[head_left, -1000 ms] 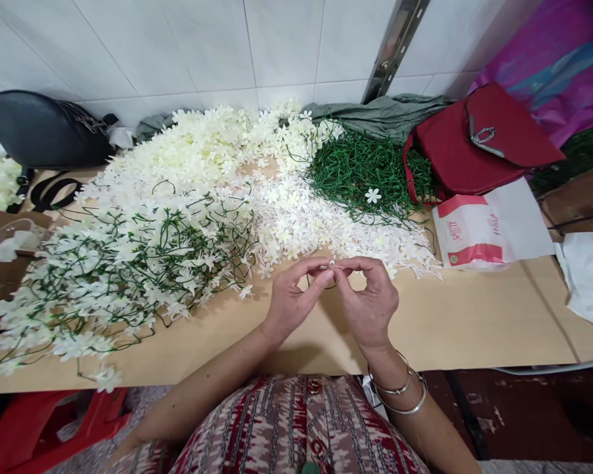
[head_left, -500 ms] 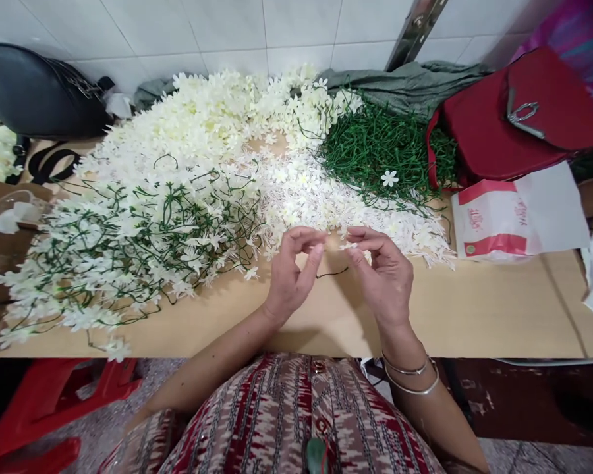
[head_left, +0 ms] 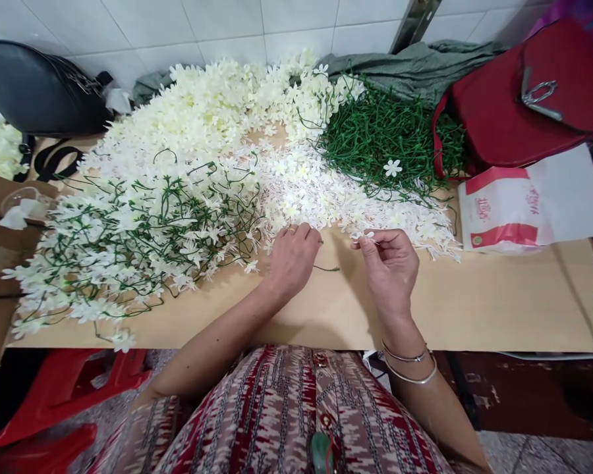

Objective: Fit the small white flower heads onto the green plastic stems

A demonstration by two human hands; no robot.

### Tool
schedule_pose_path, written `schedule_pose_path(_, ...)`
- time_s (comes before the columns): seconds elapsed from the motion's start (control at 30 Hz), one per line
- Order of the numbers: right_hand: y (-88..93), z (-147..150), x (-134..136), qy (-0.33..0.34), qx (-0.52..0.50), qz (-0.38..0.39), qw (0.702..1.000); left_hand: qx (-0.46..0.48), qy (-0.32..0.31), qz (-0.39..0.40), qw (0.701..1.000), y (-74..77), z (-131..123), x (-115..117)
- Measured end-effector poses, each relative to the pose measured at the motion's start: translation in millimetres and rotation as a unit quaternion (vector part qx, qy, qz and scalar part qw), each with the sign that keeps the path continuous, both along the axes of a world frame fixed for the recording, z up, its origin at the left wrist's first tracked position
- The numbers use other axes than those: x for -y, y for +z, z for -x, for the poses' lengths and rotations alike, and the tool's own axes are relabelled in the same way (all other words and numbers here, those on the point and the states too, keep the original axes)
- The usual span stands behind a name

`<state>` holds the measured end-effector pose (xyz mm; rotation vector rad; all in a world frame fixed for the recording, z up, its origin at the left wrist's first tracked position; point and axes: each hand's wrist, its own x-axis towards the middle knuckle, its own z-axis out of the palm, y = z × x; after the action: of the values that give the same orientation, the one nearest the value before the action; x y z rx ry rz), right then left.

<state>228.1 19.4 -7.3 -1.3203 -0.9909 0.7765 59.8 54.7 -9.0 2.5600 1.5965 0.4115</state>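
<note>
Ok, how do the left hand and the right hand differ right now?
The left hand is turned back-up, its fingertips mostly hidden; the right hand shows its thumb, pinching a white flower. The left hand's wrist is bare; the right hand's wears silvery bangles. Both are at the near edge of the white flower heap.

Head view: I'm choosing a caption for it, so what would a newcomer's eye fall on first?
Probably the mass of white and cream flowers spread over the left and middle of the table. Next, the dark green tangle of stems right of centre, and the red bag just right of that. In front, the right hand pinches a small white flower.
</note>
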Motion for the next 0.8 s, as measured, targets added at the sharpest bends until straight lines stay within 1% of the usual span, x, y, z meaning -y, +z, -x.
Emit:
schedule_pose_path(0.07,-0.5,0,0,0.041,-0.019,0.015,0.999,0.028,-0.008,0.010,1.000,1.4,1,-2)
schedule_pose_path(0.13,-0.9,-1,0,0.076,-0.042,0.028,0.996,0.111,-0.017,0.029,0.993,2.5,4,-2)
schedule_pose_path(0.23,-1.3,-4,-1,0.104,-0.074,0.027,0.991,0.278,-0.040,0.046,0.959,2.0,9,-1)
schedule_pose_path(0.27,-1.3,-5,-1,0.116,-0.085,0.022,0.989,0.319,-0.051,0.043,0.945,1.2,11,0)
schedule_pose_path(0.33,-1.5,-6,-2,0.148,-0.107,0.015,0.983,0.370,-0.076,0.035,0.925,-0.6,11,0)
schedule_pose_path(0.4,-2.0,-7,-4,0.175,-0.131,0.020,0.976,0.391,-0.095,0.025,0.915,-2.3,11,1)
schedule_pose_path(0.67,-7.1,-9,-7,0.242,-0.208,0.114,0.941,0.394,-0.134,-0.006,0.909,-2.5,7,1)
schedule_pose_path(0.8,-6.1,-10,-7,0.254,-0.227,0.150,0.928,0.399,-0.155,-0.008,0.904,-2.4,7,1)
